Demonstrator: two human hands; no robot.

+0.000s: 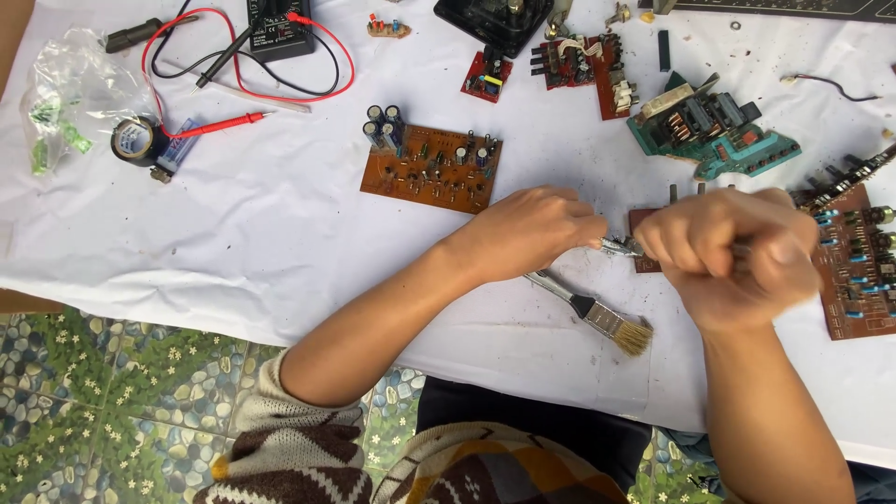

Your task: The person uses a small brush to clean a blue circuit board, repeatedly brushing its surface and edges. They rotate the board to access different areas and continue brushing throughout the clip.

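Observation:
My left hand and my right hand meet over the white cloth, both closed around a small shiny metal part held between them. What kind of part it is cannot be made out. The right fist hides a small dark red board beneath it. A paintbrush with a metal handle and tan bristles lies just below the hands. A brown circuit board with blue capacitors sits a little beyond my left hand.
A black multimeter with red and black probe leads, a tape roll and a plastic bag lie far left. Red boards, a green board and a brown board crowd the right. Patterned floor shows below.

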